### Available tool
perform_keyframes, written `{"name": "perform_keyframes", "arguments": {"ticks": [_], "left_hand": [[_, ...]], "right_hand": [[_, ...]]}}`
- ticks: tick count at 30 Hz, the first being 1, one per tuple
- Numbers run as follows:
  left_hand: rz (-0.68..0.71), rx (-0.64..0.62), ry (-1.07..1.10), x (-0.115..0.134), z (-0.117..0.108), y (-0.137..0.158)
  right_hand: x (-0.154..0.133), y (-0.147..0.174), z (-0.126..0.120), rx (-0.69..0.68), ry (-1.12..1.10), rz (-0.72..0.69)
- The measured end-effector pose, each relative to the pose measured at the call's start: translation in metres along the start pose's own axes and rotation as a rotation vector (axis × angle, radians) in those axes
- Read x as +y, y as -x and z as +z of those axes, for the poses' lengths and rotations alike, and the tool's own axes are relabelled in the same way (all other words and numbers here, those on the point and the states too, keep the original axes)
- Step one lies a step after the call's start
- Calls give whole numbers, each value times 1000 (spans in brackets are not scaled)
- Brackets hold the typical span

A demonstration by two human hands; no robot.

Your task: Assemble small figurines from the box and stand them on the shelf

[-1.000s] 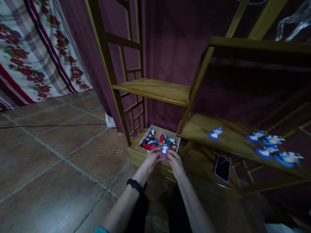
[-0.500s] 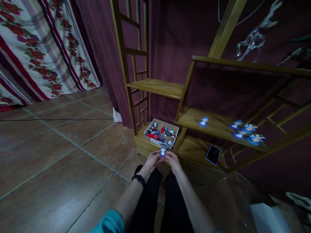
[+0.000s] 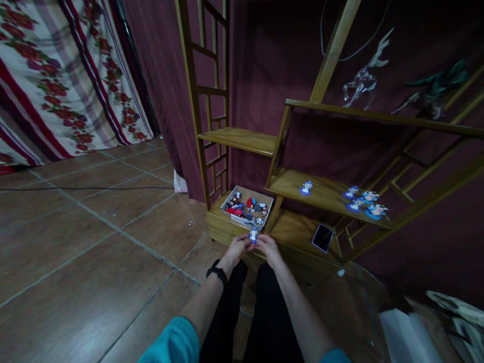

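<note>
A small white-and-purple figurine (image 3: 253, 235) is held upright between my two hands, just in front of an open box. The fingers of my left hand (image 3: 239, 246) are closed on its base from the left, and my right hand (image 3: 267, 246) grips it from the right. Behind it, the shallow cardboard box (image 3: 269, 200) contains several mixed figurines, red, blue and black among them. On the shelf to the right stands a similar purple-and-white figurine (image 3: 306, 188). Farther along that shelf, several purple and blue figurines (image 3: 355, 203) are grouped close together.
A wooden shelf unit (image 3: 242, 139) fills the front. A phone or tablet (image 3: 322, 237) lies on its lower board. Above stand a clear glass deer (image 3: 363, 80) and a dark green statue (image 3: 438, 88). A black cable (image 3: 94, 189) crosses the tiled floor at left.
The camera view has shifted, so the shelf and its items appear farther left and the upper ones lower. Both hands keep hold of the figurine in nearly the same pose.
</note>
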State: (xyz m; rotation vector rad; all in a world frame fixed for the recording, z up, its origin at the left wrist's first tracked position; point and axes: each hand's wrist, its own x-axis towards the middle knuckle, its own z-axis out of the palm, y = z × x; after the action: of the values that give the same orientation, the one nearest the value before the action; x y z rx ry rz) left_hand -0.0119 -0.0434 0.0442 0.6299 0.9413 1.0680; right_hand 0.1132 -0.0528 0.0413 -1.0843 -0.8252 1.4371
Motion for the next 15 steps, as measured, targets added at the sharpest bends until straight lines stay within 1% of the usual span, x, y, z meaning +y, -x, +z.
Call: {"name": "perform_keyframes", "arguments": {"ticks": [3,5,7,11,15], "left_hand": [[-34,-36,30,4,-4,0],[-45,-37,41,4,-5,-1],[-37,-8,62,2,-5,-3],[26,64,105,-7,-2,-7],[55,89,106,-13,1,-8]], "right_hand": [[1,-3,-1,4,3,12],[3,-5,-2,7,1,17],[6,-8,-2,10,-3,14],[12,-12,-3,43,-33,7],[16,-15,-6,62,-45,9]]}}
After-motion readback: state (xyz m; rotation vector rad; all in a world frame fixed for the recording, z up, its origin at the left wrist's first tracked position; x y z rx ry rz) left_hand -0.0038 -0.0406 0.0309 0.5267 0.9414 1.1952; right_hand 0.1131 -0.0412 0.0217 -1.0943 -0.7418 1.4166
